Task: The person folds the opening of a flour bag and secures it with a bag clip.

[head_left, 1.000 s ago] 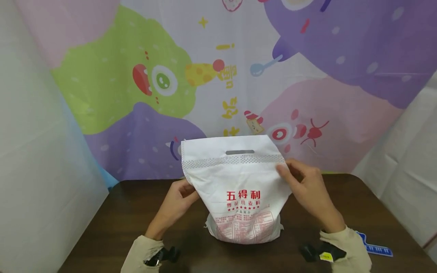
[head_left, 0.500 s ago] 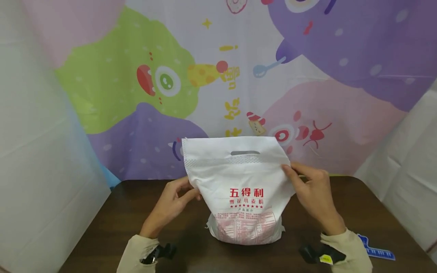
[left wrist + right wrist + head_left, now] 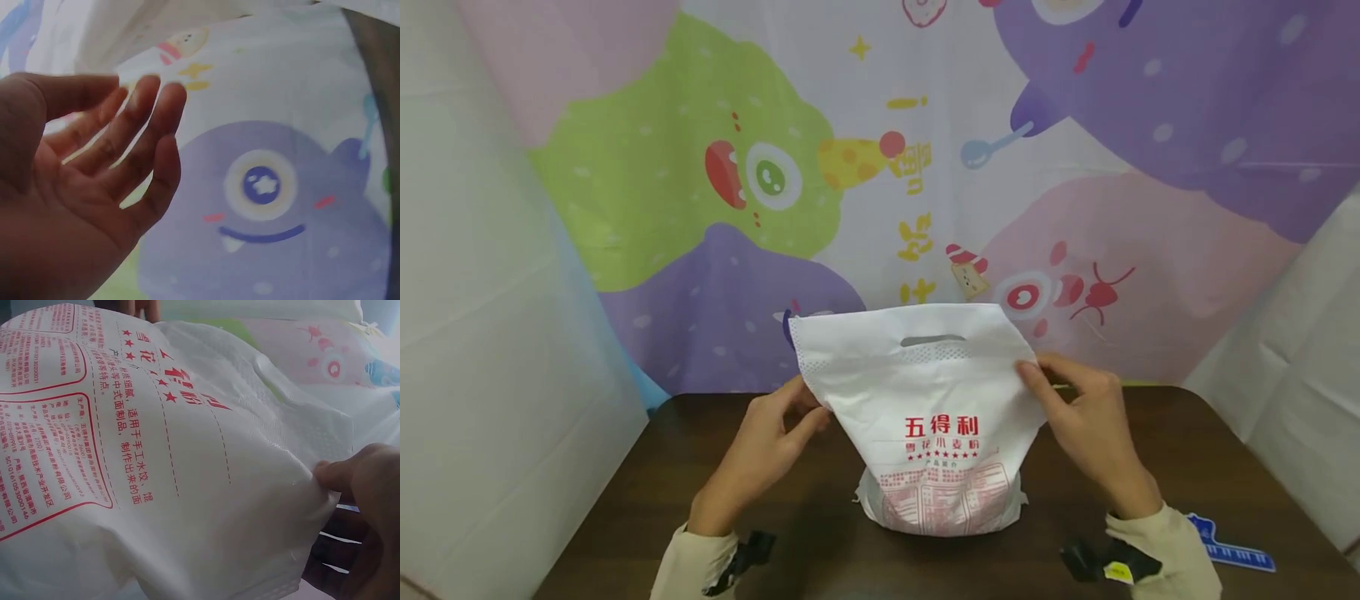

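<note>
Note cartoon-print backdrop [image 3: 880, 217] along far side, then dark wood-grain table [image 3: 640, 483] in front. Find Wudeli wheat-flour bag [image 3: 940, 387] upright mid-table, w/ bulging bottom seated on wood & flatter upper part spread between both hands. Looks like steadying & spreading upper part by its sides. To do well: match L & R grip heights, draw sideways w/ equal tension, leave bottom seated. Avoid yanking one side; likely to skew or tip. See right hand [image 3: 1086, 417] pinching upper R edge, w/ thumb on near printed face, other fingers behind. Judge as good hold; press w/ thumb pad, prob. slippery fabric. See left hand [image 3: 763, 442] at L edge w/ loosely bent fingers; can't tell from head or wrist view whether pinching. Best to firm up contact there, prob. weaker side. Leave blue piano-key-print piece [image 3: 1236, 557] alone at near right, well apart from bag (ruler or clip, can't tell). Watch slightly bowed handle slot [image 3: 932, 340] near top; use as gauge for even tension.
</note>
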`<act>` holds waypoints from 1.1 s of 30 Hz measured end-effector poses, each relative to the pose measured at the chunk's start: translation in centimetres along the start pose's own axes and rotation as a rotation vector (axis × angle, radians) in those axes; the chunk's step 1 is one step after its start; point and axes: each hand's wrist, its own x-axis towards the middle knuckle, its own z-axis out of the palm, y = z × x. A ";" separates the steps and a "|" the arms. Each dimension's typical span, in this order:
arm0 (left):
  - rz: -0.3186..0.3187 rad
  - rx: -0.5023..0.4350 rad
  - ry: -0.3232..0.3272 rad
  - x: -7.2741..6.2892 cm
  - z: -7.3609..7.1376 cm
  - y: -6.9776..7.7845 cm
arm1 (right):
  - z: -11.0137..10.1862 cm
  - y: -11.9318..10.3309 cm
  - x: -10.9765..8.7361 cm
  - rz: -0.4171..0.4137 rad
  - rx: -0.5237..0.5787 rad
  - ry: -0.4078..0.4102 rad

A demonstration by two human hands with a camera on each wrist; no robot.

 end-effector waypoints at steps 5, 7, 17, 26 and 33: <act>0.042 0.134 0.168 -0.2 -1.0 1.8 | -0.3 0.1 0.0 0.025 0.013 -0.027; 0.071 0.183 0.242 -0.3 -1.4 2.6 | -0.4 0.1 0.0 0.035 0.015 -0.036; 0.286 0.242 0.444 -0.5 -0.9 7.3 | -0.9 0.1 0.4 0.030 0.011 -0.052; 0.520 0.243 0.387 1.6 0.9 12.7 | -0.3 0.2 0.0 -0.006 0.053 -0.074; 0.577 0.383 0.230 5.5 2.6 15.3 | -0.4 0.3 0.0 -0.015 0.033 -0.072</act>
